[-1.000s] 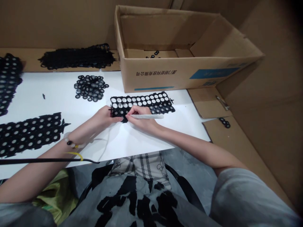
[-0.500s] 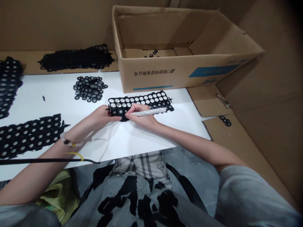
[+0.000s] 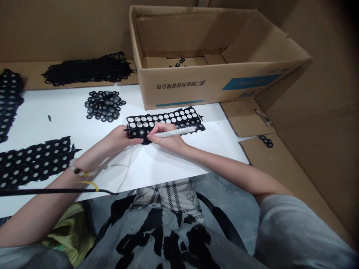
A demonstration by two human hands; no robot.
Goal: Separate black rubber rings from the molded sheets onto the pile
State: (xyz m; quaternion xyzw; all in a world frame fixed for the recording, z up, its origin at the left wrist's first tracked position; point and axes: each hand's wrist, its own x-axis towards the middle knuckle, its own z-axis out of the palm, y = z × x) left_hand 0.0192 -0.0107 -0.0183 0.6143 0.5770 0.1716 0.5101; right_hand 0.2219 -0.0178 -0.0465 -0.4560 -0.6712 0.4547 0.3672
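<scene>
A black perforated sheet full of round holes lies on the white table in front of me. My left hand pinches the sheet's near left corner, fingers closed on it. My right hand grips a white pen-like tool, its tip pressed against the sheet's near left edge close to my left fingers. A pile of loose black rings sits behind my left hand.
An open cardboard box stands right behind the sheet, with a few rings inside. More black perforated sheets lie at the left, far left and back. A black rod runs along the near table edge. Cardboard walls surround the table.
The tool's back end has swung slightly up and away over the sheet. Both hands stay at the sheet's near left corner; the view has shifted a little.
</scene>
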